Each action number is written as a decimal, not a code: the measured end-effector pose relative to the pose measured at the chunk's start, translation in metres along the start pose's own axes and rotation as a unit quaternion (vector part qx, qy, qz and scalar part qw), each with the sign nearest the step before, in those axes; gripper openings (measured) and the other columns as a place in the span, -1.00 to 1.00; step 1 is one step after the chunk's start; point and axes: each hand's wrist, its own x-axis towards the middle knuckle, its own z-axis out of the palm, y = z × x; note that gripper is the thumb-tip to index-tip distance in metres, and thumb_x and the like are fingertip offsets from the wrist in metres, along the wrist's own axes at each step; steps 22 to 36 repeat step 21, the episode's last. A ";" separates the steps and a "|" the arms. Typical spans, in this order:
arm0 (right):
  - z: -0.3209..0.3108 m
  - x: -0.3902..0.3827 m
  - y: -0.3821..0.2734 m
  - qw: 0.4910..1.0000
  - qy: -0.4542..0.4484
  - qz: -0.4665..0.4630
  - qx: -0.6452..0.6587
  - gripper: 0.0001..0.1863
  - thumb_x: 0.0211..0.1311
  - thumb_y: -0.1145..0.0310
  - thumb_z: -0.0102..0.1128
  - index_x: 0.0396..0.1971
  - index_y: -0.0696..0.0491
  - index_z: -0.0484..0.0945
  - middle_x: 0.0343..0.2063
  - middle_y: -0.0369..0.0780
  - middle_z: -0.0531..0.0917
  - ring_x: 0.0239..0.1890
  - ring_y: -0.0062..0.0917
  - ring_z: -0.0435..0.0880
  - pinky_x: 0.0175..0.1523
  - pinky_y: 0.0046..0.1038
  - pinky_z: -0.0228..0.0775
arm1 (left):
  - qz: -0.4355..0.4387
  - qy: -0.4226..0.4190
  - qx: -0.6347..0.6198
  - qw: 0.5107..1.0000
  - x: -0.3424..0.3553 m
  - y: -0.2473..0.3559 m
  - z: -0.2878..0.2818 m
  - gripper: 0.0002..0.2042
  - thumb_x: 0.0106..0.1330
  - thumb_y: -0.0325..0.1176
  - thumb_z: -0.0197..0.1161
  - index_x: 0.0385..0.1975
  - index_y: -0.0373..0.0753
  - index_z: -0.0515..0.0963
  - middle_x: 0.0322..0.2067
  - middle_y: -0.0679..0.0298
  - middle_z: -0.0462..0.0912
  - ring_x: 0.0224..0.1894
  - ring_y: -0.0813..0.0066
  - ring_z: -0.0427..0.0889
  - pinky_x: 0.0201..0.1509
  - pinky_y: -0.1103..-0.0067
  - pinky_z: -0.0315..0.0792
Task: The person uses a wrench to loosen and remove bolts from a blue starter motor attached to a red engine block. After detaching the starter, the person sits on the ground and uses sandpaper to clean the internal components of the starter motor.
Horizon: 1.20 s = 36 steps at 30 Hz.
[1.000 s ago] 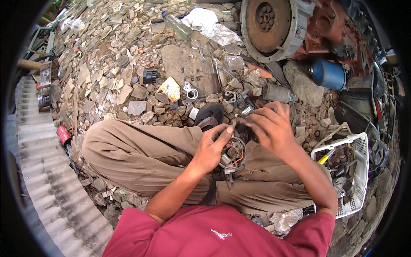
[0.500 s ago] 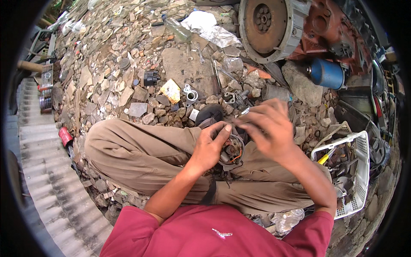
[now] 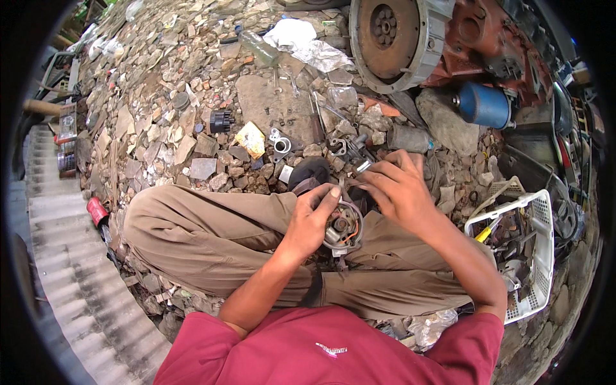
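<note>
Over my crossed legs my left hand (image 3: 309, 217) grips a distributor (image 3: 342, 226), thumb pressed on its rim. Its round metal housing is open towards me, with small inner parts and an orange wire in view. My right hand (image 3: 401, 189) is at the far right side of the rim, fingers bent and pinched together. Whatever lies between those fingertips is too small to tell. A black distributor cap (image 3: 221, 120) rests on the stones beyond my left knee. Nearer the middle lies a metal flange piece with a round hole (image 3: 281, 145).
At right stands a white plastic basket (image 3: 545, 250) holding metal parts and a yellow-handled tool (image 3: 485, 233). Beyond are a blue canister (image 3: 484, 106), a large round flywheel housing (image 3: 385, 38) and a red-brown engine block (image 3: 478, 32). Wrenches (image 3: 294, 85) lie on a flat stone (image 3: 260, 99).
My right hand, blurred before, has come lower and closer to the distributor's rim and shows sharply. My left hand keeps its grip. The whole view has shifted slightly.
</note>
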 end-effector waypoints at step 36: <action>-0.001 -0.006 0.001 0.993 -0.056 -0.006 -0.106 -0.66 -0.01 0.39 0.30 -0.13 -0.03 0.64 -0.17 -0.30 0.64 -0.18 -0.45 0.54 -0.09 -0.20 0.20 | -0.043 -0.028 -0.042 0.998 0.002 -0.003 -0.003 -0.75 0.48 -0.28 0.04 -0.10 -0.34 0.55 -0.35 0.38 0.57 -0.30 0.69 0.45 -0.18 0.67 0.39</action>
